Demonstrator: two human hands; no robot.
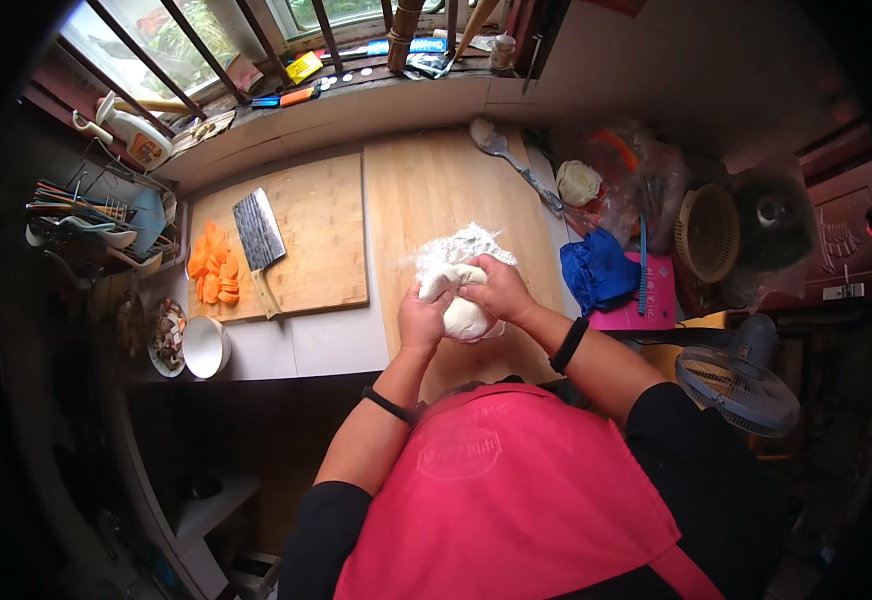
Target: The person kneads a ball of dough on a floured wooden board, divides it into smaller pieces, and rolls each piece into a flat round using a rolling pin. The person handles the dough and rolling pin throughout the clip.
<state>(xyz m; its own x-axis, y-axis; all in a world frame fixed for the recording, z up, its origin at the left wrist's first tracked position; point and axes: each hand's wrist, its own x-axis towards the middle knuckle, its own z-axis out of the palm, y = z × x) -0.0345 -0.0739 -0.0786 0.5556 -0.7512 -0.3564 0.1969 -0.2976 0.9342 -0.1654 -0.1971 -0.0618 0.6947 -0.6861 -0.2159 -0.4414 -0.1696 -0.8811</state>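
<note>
A piece of white dough [447, 279] is gripped at both ends by my two hands. My left hand [422, 319] has its thumb and fingers closed on the left end. On the right end, my right hand [499, 289] pinches the dough with the thumb on top. Below it, between my wrists, shows a rounded mass of dough [467, 319]; I cannot tell whether the two are joined. A heap of white flour [466, 244] lies just beyond my hands on the pale wooden board [451, 172].
Left, a cutting board [316, 225] bears a cleaver [259, 229] and sliced carrots [213, 266]. A white bowl [207, 346] stands near the counter's front edge. A spoon [511, 157] lies at the board's far right, near a blue bag [597, 274] and a fan [740, 382].
</note>
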